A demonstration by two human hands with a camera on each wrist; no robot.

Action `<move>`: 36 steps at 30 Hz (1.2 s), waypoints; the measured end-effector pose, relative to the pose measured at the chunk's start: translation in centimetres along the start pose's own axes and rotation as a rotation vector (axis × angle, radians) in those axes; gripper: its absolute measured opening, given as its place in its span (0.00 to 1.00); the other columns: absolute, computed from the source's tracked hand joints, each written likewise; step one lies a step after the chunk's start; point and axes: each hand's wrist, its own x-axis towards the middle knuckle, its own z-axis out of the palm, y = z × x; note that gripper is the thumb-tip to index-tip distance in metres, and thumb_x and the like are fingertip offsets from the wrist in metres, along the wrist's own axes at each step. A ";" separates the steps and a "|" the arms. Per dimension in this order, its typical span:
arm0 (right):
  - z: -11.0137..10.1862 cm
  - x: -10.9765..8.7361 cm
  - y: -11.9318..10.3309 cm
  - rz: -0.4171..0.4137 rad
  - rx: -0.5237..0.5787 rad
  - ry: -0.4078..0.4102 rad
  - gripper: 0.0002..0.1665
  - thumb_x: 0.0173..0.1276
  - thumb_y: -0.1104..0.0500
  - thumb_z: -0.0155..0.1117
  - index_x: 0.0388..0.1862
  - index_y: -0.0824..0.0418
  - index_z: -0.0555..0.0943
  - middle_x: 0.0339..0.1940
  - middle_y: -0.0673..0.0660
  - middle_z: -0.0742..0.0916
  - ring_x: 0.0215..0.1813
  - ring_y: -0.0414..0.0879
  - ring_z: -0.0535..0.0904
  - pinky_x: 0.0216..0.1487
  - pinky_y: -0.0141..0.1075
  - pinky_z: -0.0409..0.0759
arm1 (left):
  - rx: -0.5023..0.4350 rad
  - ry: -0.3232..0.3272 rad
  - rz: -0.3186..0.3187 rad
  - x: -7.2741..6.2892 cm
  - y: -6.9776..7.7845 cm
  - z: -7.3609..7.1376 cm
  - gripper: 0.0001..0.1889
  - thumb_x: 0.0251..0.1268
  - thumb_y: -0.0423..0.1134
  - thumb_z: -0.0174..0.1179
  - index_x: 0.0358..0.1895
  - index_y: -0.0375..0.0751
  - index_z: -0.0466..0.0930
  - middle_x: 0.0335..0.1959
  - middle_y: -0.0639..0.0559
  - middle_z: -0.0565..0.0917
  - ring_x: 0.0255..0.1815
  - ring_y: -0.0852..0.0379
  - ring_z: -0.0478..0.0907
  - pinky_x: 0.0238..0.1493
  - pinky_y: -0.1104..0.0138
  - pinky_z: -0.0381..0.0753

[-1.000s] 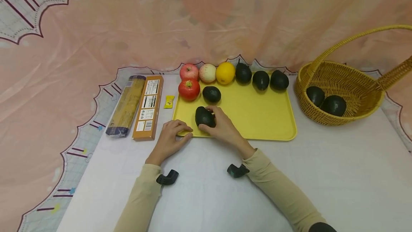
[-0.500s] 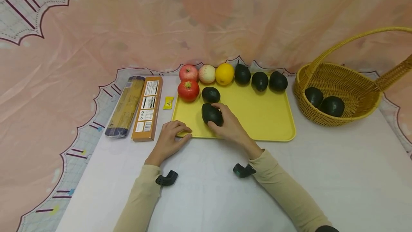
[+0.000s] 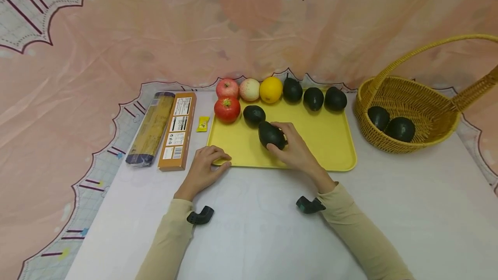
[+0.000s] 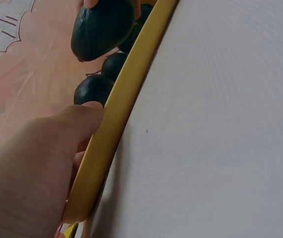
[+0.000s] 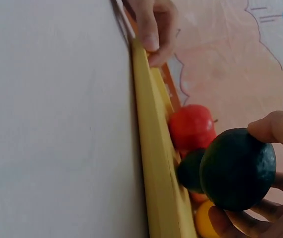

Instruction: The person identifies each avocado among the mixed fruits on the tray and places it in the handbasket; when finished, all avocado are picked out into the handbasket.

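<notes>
In the head view my right hand [image 3: 293,148] holds a dark green avocado [image 3: 271,135] between thumb and fingers, over the front part of a yellow tray [image 3: 241,154]. The right wrist view shows that avocado [image 5: 238,168] raised above the tray's rim. My left hand [image 3: 205,170] rests at the tray's front left corner, fingers loosely bent. In the left wrist view its thumb touches the rim [image 4: 119,109]. Just behind the held fruit lies another avocado [image 3: 254,116], with a red tomato-like fruit [image 3: 227,109] to its left.
Along the tray's back edge sit an apple [image 3: 227,87], a pale round fruit [image 3: 249,89], an orange [image 3: 271,90] and three avocados [image 3: 313,99]. A wicker basket [image 3: 373,137] with two avocados stands right. At left lie a wrapped package [image 3: 149,128], a box [image 3: 177,133] and a small yellow packet [image 3: 202,123].
My right hand has carried the avocado to the right, and slightly back, from near the left hand toward the tray's middle. The left hand has stayed at the corner.
</notes>
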 end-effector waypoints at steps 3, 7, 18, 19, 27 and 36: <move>-0.8 -0.3 0.3 -0.019 -0.002 0.016 0.37 0.62 0.51 0.65 0.69 0.51 0.64 0.64 0.57 0.70 0.63 0.50 0.69 0.58 0.47 0.73 | 0.000 0.000 -0.003 0.0 0.0 0.0 0.07 0.58 0.45 0.66 0.38 0.50 0.84 0.40 0.54 0.80 0.49 0.54 0.72 0.63 0.54 0.59; -1.9 -0.7 0.7 -0.020 0.007 0.035 0.37 0.63 0.51 0.65 0.69 0.52 0.64 0.65 0.58 0.70 0.64 0.51 0.68 0.57 0.48 0.73 | -0.003 -0.003 -0.006 0.1 0.1 0.0 0.07 0.58 0.44 0.66 0.39 0.50 0.84 0.40 0.54 0.80 0.50 0.54 0.72 0.63 0.54 0.59; -4.5 -1.8 2.3 0.003 -0.009 0.079 0.38 0.63 0.49 0.65 0.70 0.51 0.63 0.65 0.57 0.70 0.65 0.52 0.66 0.58 0.51 0.72 | -0.011 0.008 0.009 0.0 0.0 -0.1 0.07 0.58 0.44 0.66 0.39 0.50 0.84 0.40 0.54 0.80 0.49 0.54 0.72 0.62 0.53 0.60; -4.8 -2.0 2.5 0.002 -0.011 0.087 0.38 0.63 0.50 0.65 0.70 0.51 0.62 0.65 0.57 0.70 0.64 0.52 0.66 0.57 0.51 0.72 | -0.011 0.010 0.014 0.0 0.0 0.0 0.07 0.58 0.44 0.66 0.38 0.50 0.84 0.40 0.54 0.80 0.49 0.54 0.72 0.62 0.53 0.60; -6.6 -2.7 3.7 0.014 -0.003 0.141 0.38 0.63 0.53 0.65 0.70 0.54 0.62 0.65 0.60 0.69 0.65 0.56 0.67 0.56 0.53 0.73 | -0.008 0.019 0.027 0.0 -0.2 0.1 0.07 0.58 0.44 0.66 0.38 0.51 0.84 0.40 0.55 0.80 0.49 0.54 0.72 0.62 0.51 0.60; -8.8 -3.4 4.8 0.051 0.005 0.188 0.38 0.64 0.55 0.64 0.71 0.56 0.62 0.66 0.63 0.69 0.65 0.62 0.67 0.55 0.55 0.71 | -0.010 0.010 0.019 0.1 -0.2 0.1 0.07 0.58 0.44 0.66 0.38 0.51 0.84 0.40 0.55 0.80 0.49 0.54 0.72 0.62 0.52 0.59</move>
